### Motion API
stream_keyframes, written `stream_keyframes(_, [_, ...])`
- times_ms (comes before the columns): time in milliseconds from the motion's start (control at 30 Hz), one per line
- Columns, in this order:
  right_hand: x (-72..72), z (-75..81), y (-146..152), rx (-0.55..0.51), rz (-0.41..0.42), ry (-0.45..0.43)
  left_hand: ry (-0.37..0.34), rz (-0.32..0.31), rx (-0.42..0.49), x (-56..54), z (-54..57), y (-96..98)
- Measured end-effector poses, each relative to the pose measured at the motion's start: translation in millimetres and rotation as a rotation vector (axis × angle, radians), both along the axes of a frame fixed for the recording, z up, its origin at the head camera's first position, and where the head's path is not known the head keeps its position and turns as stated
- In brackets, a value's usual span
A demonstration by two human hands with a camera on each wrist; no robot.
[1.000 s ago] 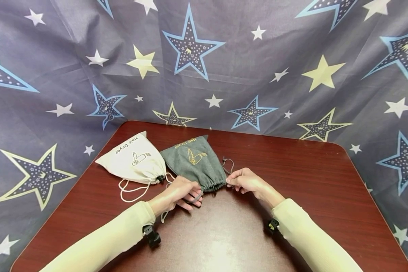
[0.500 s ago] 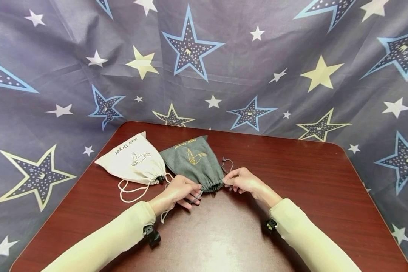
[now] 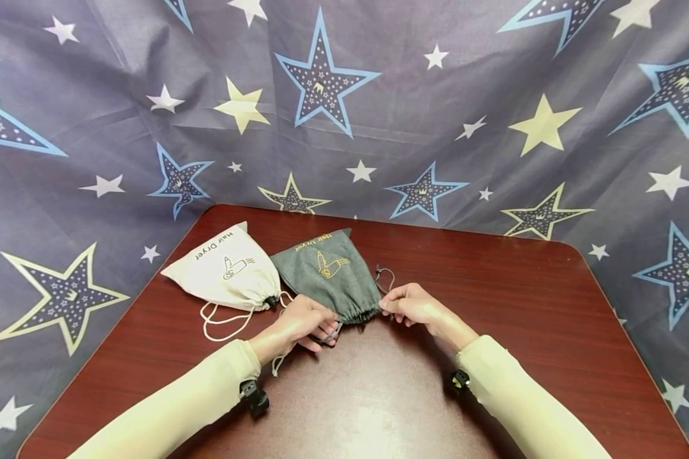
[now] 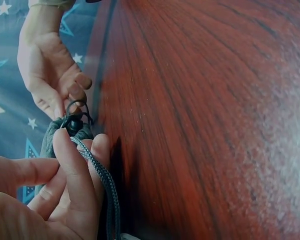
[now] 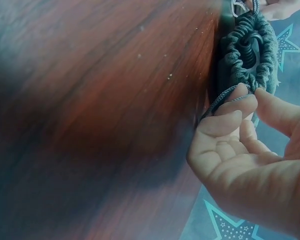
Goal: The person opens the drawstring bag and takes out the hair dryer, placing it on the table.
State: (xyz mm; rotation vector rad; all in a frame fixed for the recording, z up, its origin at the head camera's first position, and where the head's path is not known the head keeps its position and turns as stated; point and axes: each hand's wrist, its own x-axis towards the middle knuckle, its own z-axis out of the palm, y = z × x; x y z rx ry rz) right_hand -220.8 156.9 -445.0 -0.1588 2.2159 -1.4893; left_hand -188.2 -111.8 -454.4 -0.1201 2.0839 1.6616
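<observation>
A dark grey drawstring bag with gold "Hair Dryer" lettering lies on the table, its gathered mouth facing the person. At the mouth's left corner, my left hand pinches the rim between thumb and finger. The bag's grey cord passes over the other fingers of that hand. My right hand pinches the opposite corner, where another cord loops by the fingertips. In the right wrist view the ruffled mouth stands partly open, and a black coiled cable shows inside. The rest of the contents is hidden.
To the left lies a white drawstring bag with the same lettering and a white cord looped on the table. The reddish-brown table ends at a star-patterned curtain behind and at both sides.
The right hand shifts slightly left with the bag's corner, then a little back right. Both hands keep their pinch on the mouth, and the white bag stays put.
</observation>
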Motion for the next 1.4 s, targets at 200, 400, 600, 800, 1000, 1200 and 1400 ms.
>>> stream_keyframes(200, [-0.6,-0.9,1,-0.001,0.004,-0.013,0.01,0.013,-0.024,1.2,-0.6,-2.1])
stream_keyframes(400, [-0.2,-0.5,3,0.012,-0.012,-0.015,0.013,0.018,-0.035,1.1,-0.8,-3.9])
stream_keyframes(600, [-0.9,0.1,5,0.013,-0.005,0.001,0.021,0.02,-0.045,1.0,-1.3,-5.7])
stream_keyframes(800, [-1.0,0.0,6,0.013,-0.012,-0.001,0.028,0.014,-0.044,2.0,-1.3,-7.5])
stream_keyframes(1000, [-1.6,0.3,9,0.014,-0.022,-0.004,0.02,-0.004,-0.042,2.4,-1.5,-10.7])
stream_keyframes(1200, [-3.3,-1.2,11,0.006,-0.022,0.002,0.02,-0.015,-0.039,2.7,-1.3,-13.2])
stream_keyframes(1400, [-2.9,-2.3,12,0.008,-0.019,-0.004,0.021,-0.02,-0.035,3.7,-0.8,-14.5])
